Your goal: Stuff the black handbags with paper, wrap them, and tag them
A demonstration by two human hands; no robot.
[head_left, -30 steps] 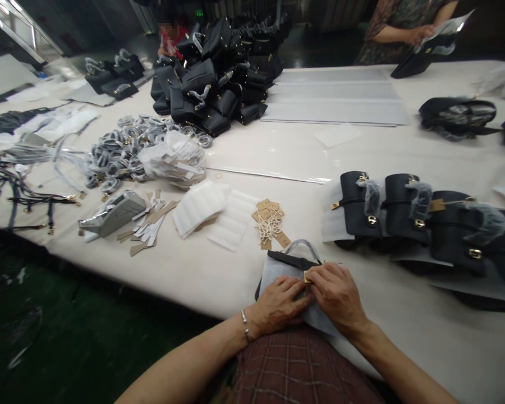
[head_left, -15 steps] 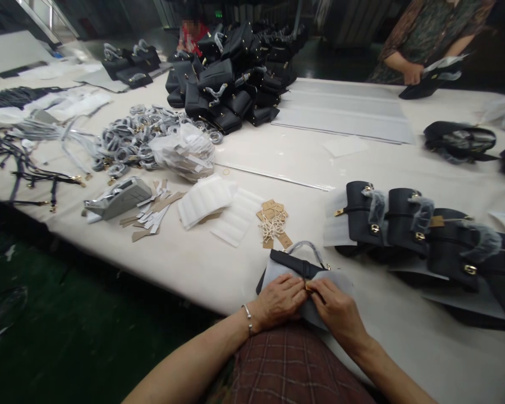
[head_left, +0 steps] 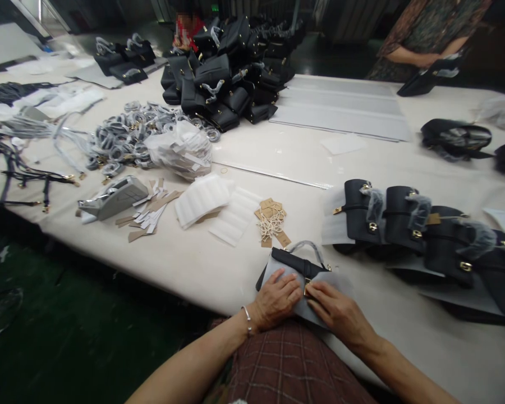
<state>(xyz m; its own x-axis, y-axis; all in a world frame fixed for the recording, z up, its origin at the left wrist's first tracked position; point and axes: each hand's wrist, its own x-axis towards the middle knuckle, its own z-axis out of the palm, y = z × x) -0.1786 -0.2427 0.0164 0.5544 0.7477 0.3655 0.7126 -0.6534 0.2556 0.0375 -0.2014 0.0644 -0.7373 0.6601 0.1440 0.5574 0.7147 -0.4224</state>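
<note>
A black handbag (head_left: pixel 289 259) with a wrapped top handle (head_left: pixel 309 244) lies at the table's near edge, tilted towards me. A thin grey sheet (head_left: pixel 272 269) covers part of its front. My left hand (head_left: pixel 278 298) rests flat on the sheet with its fingers spread. Close beside it, my right hand (head_left: pixel 334 307) pinches the gold clasp (head_left: pixel 307 286) at the bag's front strap. Its fingertips partly hide the clasp. Just beyond the bag is a bunch of brown paper tags (head_left: pixel 271 209) with white strings.
Black handbags (head_left: pixel 357 216) stand in a row on the right. A large heap of handbags (head_left: pixel 212 76) sits at the back, near wrapped straps (head_left: pixel 120 137). Left of the tags are foam sheets (head_left: pixel 204 199) and a tape dispenser (head_left: pixel 115 197). Across the table a person (head_left: pixel 431 39) holds a bag.
My left fingers have spread and slid slightly back from the clasp. My right fingers have shifted a little on the clasp, which now shows more upright. The view has shifted slightly.
</note>
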